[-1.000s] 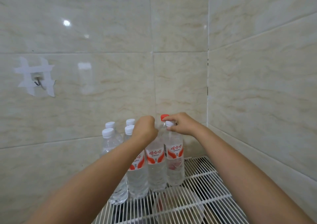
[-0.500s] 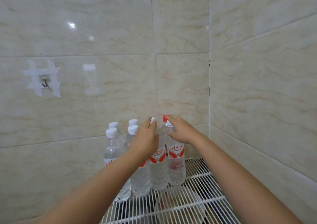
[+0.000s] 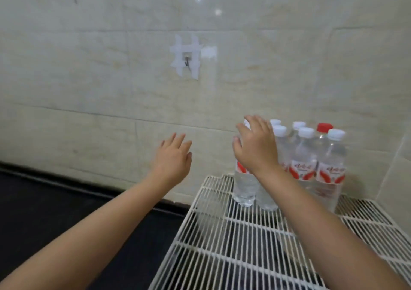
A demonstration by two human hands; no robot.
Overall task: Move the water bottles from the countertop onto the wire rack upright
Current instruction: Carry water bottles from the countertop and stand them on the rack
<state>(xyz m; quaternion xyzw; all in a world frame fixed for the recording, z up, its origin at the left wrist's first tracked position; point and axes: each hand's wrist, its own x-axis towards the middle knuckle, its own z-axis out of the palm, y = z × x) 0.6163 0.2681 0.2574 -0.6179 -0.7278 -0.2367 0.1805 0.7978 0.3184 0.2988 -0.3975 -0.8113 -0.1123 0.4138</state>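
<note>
A cluster of water bottles [image 3: 307, 163] stands upright at the wire rack's [image 3: 233, 240] back corner. Both grips are loose and empty: the right hand [image 3: 255, 147] in front of them, the left hand [image 3: 172, 158] out over the dark bench [image 3: 44, 200], where no bottles show.

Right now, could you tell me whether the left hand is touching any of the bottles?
Apart. The head view shows the left hand open in front of the wall, with bare tile between it and the bottles.
</note>
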